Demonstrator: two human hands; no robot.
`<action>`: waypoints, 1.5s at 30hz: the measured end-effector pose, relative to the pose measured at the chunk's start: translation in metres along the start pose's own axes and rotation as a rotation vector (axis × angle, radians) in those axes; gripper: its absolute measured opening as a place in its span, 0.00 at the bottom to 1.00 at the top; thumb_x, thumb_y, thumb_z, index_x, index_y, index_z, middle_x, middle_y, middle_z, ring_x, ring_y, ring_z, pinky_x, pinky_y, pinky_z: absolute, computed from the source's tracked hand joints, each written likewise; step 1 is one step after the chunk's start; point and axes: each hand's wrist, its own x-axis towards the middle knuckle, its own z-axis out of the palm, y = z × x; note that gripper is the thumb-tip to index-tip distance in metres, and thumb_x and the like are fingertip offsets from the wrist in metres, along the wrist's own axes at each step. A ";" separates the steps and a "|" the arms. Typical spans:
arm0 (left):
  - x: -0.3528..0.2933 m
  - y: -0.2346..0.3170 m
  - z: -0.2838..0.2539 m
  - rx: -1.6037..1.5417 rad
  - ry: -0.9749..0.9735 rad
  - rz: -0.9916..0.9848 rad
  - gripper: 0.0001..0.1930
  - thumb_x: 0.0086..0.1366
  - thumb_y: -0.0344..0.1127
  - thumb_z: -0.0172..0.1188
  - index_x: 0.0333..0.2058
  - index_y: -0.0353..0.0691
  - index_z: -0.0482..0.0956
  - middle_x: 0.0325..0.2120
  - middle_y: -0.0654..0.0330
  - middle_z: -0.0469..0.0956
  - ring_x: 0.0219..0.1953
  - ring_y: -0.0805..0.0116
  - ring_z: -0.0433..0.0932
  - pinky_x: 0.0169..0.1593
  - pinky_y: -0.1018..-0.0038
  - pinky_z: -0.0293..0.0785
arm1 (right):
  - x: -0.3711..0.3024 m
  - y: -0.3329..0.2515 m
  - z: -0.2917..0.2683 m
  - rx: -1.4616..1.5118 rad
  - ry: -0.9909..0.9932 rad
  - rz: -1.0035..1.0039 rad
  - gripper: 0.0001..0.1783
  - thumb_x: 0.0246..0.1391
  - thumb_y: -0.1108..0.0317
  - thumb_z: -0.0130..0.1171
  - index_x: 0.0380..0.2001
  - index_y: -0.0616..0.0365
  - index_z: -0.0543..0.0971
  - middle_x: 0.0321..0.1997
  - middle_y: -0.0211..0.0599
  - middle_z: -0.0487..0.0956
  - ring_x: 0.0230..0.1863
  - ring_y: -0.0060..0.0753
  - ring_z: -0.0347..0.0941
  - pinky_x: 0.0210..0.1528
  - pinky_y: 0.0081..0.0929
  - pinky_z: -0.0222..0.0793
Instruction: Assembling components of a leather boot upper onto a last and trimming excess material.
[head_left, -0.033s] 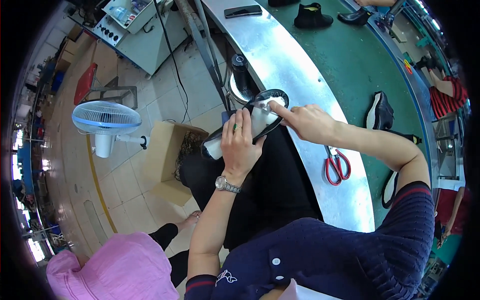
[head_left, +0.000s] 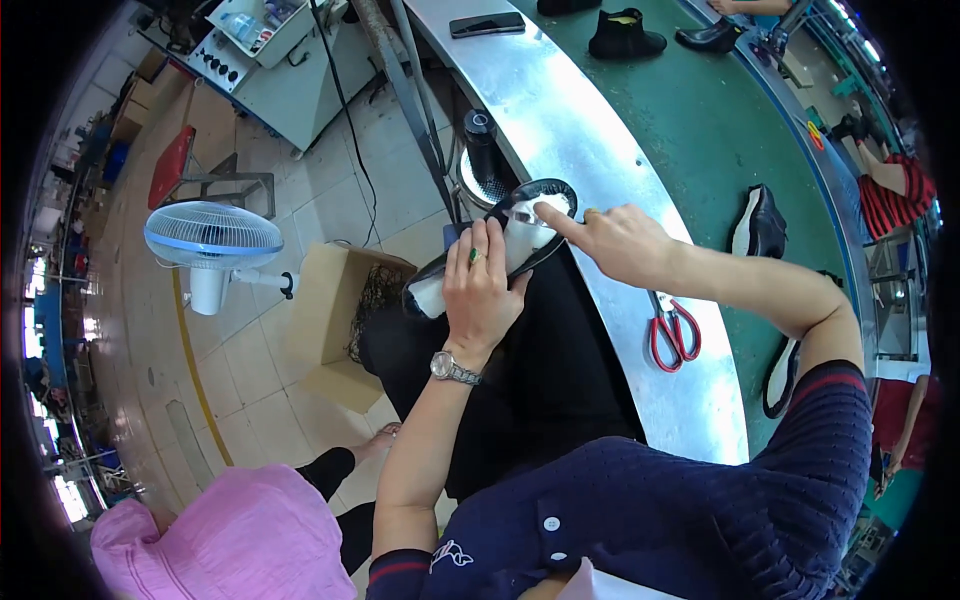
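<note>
A black shoe (head_left: 430,297) with a white underside lies tilted above my black-trousered lap, beside the metal table edge. My left hand (head_left: 480,290) is closed round its middle, fingers across the white underside and thumb at the near edge. At the wider end my right hand (head_left: 622,243) reaches in from the right. Its index finger stretches out onto the white surface, beside a small shiny greyish patch; the other fingers are bent, with nothing visible in them. Red-handled scissors (head_left: 655,345) lie on the metal table (head_left: 610,180), just below my right wrist.
Beyond the metal strip, a green work surface (head_left: 680,120) carries a black boot (head_left: 625,38) and a black-and-white shoe (head_left: 762,225). A phone (head_left: 487,24) lies farther back. Leftward stand a black bottle (head_left: 480,140), cardboard box (head_left: 315,335) and fan (head_left: 212,235). A pink-hatted person (head_left: 240,535) is at lower left.
My right hand and forearm have shifted very slightly over the shoe's wide end. The left hand and the shoe stay in place.
</note>
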 end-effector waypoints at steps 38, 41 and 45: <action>-0.006 0.000 0.008 0.136 0.068 0.046 0.34 0.54 0.41 0.67 0.55 0.25 0.68 0.55 0.38 0.69 0.58 0.44 0.68 0.62 0.57 0.63 | 0.026 0.004 -0.027 0.343 0.066 0.126 0.33 0.58 0.61 0.54 0.65 0.48 0.57 0.27 0.56 0.79 0.32 0.61 0.77 0.37 0.51 0.70; -0.004 0.002 0.007 0.128 0.052 0.011 0.34 0.54 0.40 0.66 0.55 0.24 0.68 0.55 0.38 0.68 0.59 0.43 0.68 0.63 0.57 0.63 | 0.028 -0.008 -0.016 0.568 0.253 0.181 0.32 0.58 0.60 0.55 0.65 0.46 0.58 0.29 0.55 0.79 0.33 0.60 0.77 0.39 0.51 0.70; -0.002 -0.005 0.009 0.087 0.066 -0.028 0.34 0.54 0.39 0.66 0.56 0.24 0.66 0.55 0.39 0.68 0.58 0.42 0.67 0.62 0.56 0.63 | 0.038 -0.001 -0.020 0.254 -0.088 0.156 0.29 0.58 0.62 0.54 0.62 0.48 0.63 0.32 0.55 0.80 0.34 0.59 0.77 0.38 0.51 0.70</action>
